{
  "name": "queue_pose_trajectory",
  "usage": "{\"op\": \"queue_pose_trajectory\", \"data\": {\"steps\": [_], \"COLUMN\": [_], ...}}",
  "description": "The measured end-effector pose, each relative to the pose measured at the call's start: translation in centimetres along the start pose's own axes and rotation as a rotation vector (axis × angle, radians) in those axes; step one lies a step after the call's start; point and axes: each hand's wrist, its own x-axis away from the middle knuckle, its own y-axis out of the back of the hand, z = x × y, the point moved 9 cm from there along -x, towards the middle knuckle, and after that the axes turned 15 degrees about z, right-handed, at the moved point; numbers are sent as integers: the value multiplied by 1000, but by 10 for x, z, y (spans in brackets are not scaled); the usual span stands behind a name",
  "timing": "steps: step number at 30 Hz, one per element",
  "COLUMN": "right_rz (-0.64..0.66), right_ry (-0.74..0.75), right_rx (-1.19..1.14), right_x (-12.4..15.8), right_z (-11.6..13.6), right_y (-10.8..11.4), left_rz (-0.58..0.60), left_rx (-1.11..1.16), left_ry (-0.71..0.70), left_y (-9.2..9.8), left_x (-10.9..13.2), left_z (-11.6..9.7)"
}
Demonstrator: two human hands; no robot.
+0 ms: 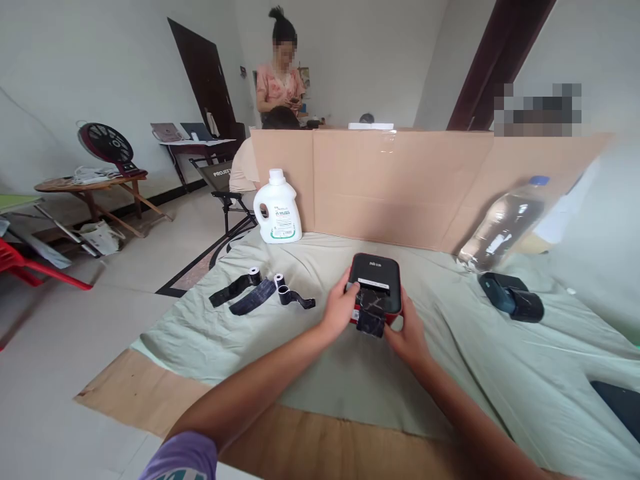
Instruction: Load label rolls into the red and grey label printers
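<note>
My left hand (340, 305) and my right hand (409, 335) grip a small black and red printer (376, 268) from its two sides, above the cloth. A black paper strip (371, 321) hangs out of the slot on its near side. The left thumb lies by that slot; the right fingers are by the lower right corner, partly hidden. Left of the printer lie several partly unrolled black paper rolls (283, 294) with pale cores, their dark strips (253, 298) spread on the cloth.
A white detergent jug (283, 213) stands before a tall cardboard screen (380, 187). A large clear bottle (505, 223) leans at the right, near a dark device (510, 297). A green cloth (340, 380) covers most of the wooden board (150, 387). A person (280, 80) stands behind.
</note>
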Motion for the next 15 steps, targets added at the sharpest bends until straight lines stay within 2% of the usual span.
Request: {"op": "queue_pose_trajectory", "data": {"steps": [4, 8, 11, 15], "right_rz": [51, 166, 218, 265], "right_ry": [64, 78, 86, 122], "right_rx": [-64, -108, -150, -211], "right_x": [-82, -162, -201, -224], "right_z": [38, 61, 66, 65], "right_y": [-34, -87, -133, -191], "left_rz": [-134, -278, -350, -406], "left_rx": [56, 68, 61, 47], "left_ry": [-88, -170, -134, -40], "left_y": [75, 158, 212, 263], "left_x": [-34, -65, -81, -90], "left_z": [-38, -59, -57, -42]}}
